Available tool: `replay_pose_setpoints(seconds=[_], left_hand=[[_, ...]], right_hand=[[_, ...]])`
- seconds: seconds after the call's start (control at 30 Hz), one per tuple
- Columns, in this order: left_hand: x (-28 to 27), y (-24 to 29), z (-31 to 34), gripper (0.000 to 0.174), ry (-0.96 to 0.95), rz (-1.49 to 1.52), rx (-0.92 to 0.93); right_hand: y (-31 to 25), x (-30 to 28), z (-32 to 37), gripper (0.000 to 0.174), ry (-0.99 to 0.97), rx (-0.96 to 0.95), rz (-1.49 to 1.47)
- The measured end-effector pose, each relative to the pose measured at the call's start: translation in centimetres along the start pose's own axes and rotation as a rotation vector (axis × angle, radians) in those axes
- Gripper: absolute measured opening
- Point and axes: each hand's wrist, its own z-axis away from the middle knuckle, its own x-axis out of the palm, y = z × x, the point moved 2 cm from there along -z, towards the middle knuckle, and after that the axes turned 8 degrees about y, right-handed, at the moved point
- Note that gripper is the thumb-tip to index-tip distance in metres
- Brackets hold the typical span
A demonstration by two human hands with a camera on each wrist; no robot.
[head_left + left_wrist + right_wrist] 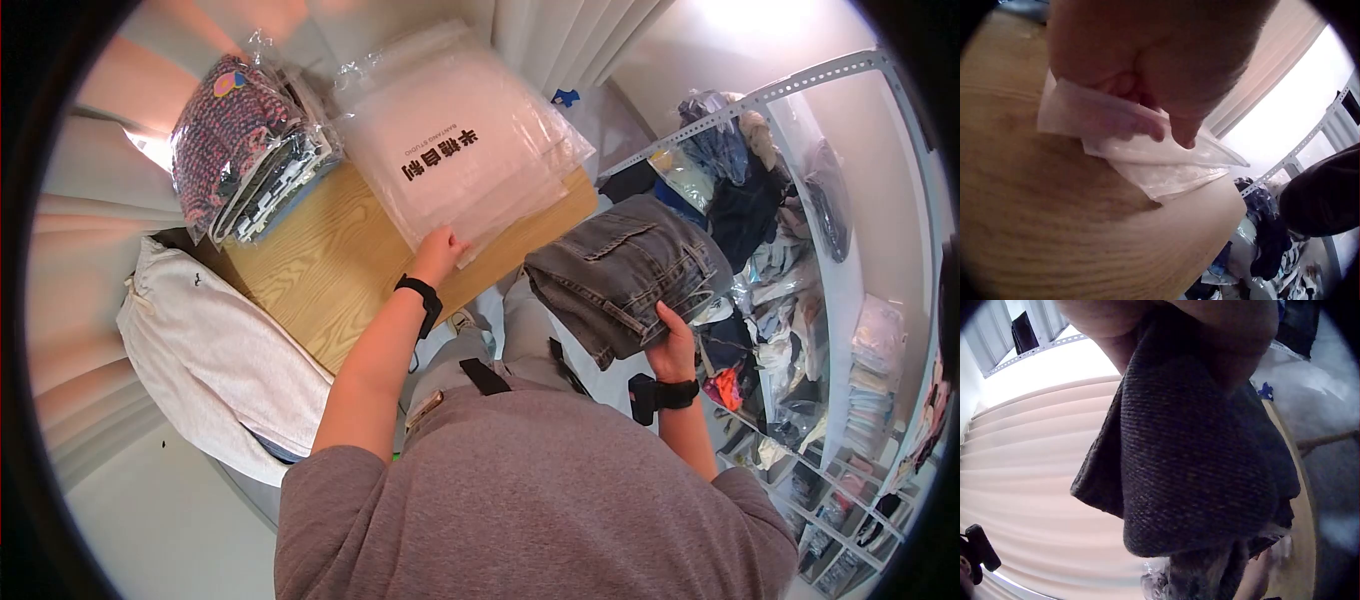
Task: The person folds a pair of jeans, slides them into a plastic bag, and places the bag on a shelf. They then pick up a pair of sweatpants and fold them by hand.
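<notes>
Folded dark grey jeans [625, 270] are gripped at their near edge by my right hand [674, 345], thumb on top. They are held out beside the table's right end, and their thick folded cloth [1191, 462] fills the right wrist view. My left hand [437, 255] pinches the near edge of a frosted plastic bag [400, 130] with dark lettering, one of a stack of flat bags on the table. Seen from the left wrist, the thumb lies over the bag's edge [1104, 115] and the fingers show through the plastic.
Clear-bagged folded clothes [240, 140] are piled on the left of the wooden table [300, 260]. A pale garment [220, 340] hangs over something beside the table. On the right, a metal rack [780, 85] stands by a heap of bagged clothes [770, 250]. Curtains [90, 260] border the table.
</notes>
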Motion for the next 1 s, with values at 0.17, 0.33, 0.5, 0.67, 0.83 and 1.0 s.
replay_pose_setpoints(seconds=[0.17, 0.33, 0.5, 0.67, 0.83, 1.0], left_hand=[[1.5, -1.9, 0.0, 0.024, 0.027, 0.104, 0.006], [1.6, -2.6, 0.0, 0.017, -0.021, 0.122, -0.068], [1.3, -2.6, -0.7, 0.016, -0.086, 0.183, -0.151], [0.8, -1.4, -0.3, 0.016, -0.098, 0.073, -0.013], [1.1, -1.2, 0.2, 0.017, -0.087, -0.03, 0.013], [0.6, -0.3, 0.8, 0.016, -0.035, -0.004, -0.025]], right_hand=[[0.1, 0.4, 0.2, 0.04, 0.004, 0.014, -0.002], [0.3, 0.8, 0.6, 0.041, -0.005, 0.003, 0.019], [0.5, 0.7, 0.9, 0.042, 0.025, 0.034, 0.018], [0.8, 0.5, 0.8, 0.043, 0.015, 0.039, 0.009], [0.7, 1.1, 1.3, 0.043, -0.005, 0.012, 0.035], [0.8, 0.9, 1.4, 0.042, -0.005, 0.015, 0.047]])
